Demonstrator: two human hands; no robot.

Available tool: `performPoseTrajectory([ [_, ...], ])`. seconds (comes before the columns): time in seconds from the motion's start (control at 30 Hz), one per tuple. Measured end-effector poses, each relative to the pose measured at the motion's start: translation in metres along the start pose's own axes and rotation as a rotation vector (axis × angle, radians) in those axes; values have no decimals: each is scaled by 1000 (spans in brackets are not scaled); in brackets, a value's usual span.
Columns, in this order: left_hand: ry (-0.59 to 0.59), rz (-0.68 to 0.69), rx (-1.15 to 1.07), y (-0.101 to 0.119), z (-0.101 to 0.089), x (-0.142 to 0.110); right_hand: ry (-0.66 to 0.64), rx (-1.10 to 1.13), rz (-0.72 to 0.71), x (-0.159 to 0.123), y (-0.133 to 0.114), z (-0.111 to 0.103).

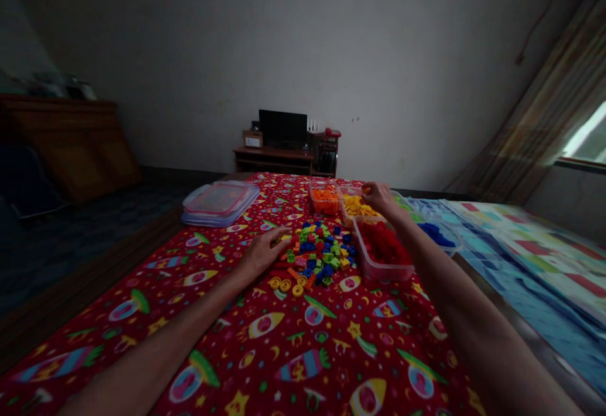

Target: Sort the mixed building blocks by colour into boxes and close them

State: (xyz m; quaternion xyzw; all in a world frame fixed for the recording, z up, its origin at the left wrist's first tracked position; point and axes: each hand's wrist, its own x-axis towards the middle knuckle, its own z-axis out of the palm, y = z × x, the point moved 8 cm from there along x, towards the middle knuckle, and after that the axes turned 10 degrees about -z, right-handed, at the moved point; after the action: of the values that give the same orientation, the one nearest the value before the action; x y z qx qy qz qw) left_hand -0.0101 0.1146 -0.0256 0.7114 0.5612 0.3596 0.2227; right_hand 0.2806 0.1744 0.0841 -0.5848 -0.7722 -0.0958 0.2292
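Red cartoon-print cloth [298, 331], heap of toy bricks [319, 249] in the middle

Toy bricks look like light, stiff, slick plastic, hard to break; I'd pinch them by the sides. Left hand [262, 252] has its fingers curled at the heap's edge, grip unclear. Right hand [379, 196] bunches its fingers over the see-through yellow-brick tub [349, 220], can't tell on what

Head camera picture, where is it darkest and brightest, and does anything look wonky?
Head view: dim overall, with the floor at the left very dark; head view: brightest at the window on the right edge; head view: the cabinet leans, probably from a wide lens; head view: the colourful pieces are small, their finer details hard to see.
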Motion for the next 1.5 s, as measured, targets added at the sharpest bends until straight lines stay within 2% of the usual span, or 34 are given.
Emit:
performPoseTrajectory([
  [0.1, -22, -51, -93, -9, 1, 2, -162, -83, 31, 14, 22, 11],
  [0.2, -40, -75, -116, -9, 0, 2, -178, -112, -46, 16, 11, 12],
  [0.27, -34, -83, -105, -7, -1, 1, -123, -93, -119, 13, -11, 9],
  [0.33, -34, -85, -115, -7, 0, 1, -135, -44, -210, 8, -43, 14],
  [0.47, -39, -81, -129, -13, 4, 4, -310, 95, -436, -5, -116, 46],
  [0.53, -30, -68, -110, -15, 5, 5, -374, 91, -491, -9, -142, 65],
  [0.67, 20, -56, -24, -18, 4, 5, -527, 34, -507, -16, -169, 102],
  [0.77, 27, -45, 7, -17, 3, 5, -590, 63, -576, -24, -182, 111],
  [0.87, -5, -36, -67, -15, 5, 5, -554, 189, -583, -31, -181, 97],
  [0.97, -84, -19, -211, -9, 10, 2, -474, 283, -445, -35, -161, 78],
  [1.07, -188, -10, -379, -4, 18, 0, -396, 304, -353, -45, -143, 65],
  [1.13, -217, -20, -458, -4, 21, 1, -368, 268, -356, -53, -140, 64],
  [1.27, -208, -63, -497, -9, 20, 6, -391, 184, -420, -65, -151, 74],
  [1.37, -189, -103, -498, -13, 16, 9, -379, 144, -406, -66, -157, 79],
  [1.5, -88, -130, -460, -15, 1, 9, -328, 164, -401, -64, -157, 80],
])
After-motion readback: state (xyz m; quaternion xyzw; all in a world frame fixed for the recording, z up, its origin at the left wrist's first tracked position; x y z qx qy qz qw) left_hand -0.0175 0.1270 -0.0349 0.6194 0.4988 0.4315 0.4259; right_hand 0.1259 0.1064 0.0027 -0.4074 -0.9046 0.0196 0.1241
